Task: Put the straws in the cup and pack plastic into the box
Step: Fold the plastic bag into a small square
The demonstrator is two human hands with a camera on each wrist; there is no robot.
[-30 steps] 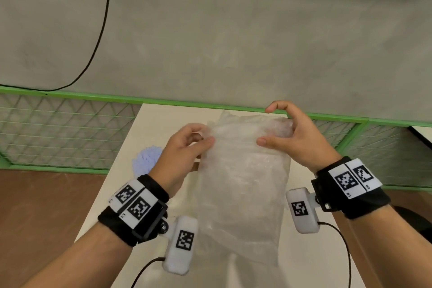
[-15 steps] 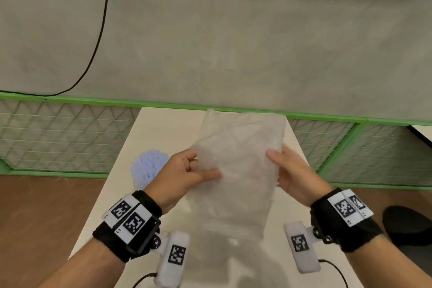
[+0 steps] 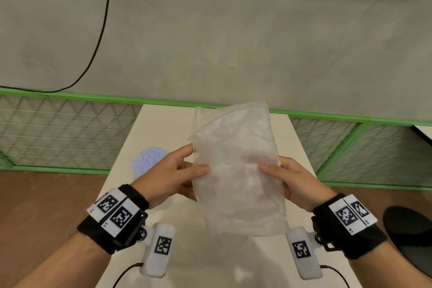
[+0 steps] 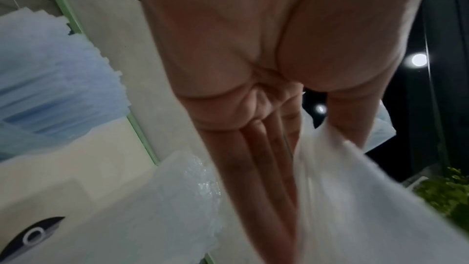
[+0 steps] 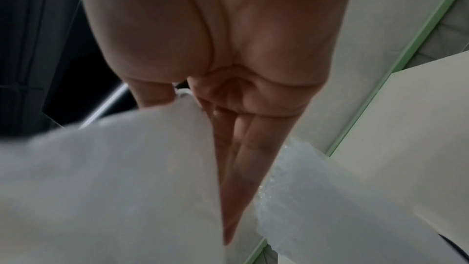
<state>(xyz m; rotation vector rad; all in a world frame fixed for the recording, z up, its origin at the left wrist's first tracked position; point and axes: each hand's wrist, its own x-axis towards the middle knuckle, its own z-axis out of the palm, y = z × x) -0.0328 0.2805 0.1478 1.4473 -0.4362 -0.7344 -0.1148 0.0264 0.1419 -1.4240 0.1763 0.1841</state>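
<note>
I hold a translucent sheet of bubble plastic (image 3: 236, 170) upright over the white table (image 3: 163, 124). My left hand (image 3: 197, 158) pinches its left edge, thumb in front and fingers behind. On the right edge my right hand (image 3: 271, 167) pinches it the same way. The left wrist view shows the left hand (image 4: 304, 142) gripping the plastic (image 4: 355, 198). The right wrist view shows the right hand (image 5: 187, 111) holding the plastic (image 5: 101, 178). A bundle of pale blue straws (image 3: 149, 159) lies on the table behind my left hand. No cup is in view.
A green-framed wire fence (image 3: 70, 131) runs behind the table below a grey wall. A black cable (image 3: 102, 30) hangs on the wall. A dark round thing (image 3: 409, 236) lies on the brown floor at right. A white object with a dark oval mark (image 4: 38, 228) sits below my left hand.
Both hands have slid down from the plastic's top corners to its middle sides. The sheet now stands above the hands, and its lower end hangs shorter.
</note>
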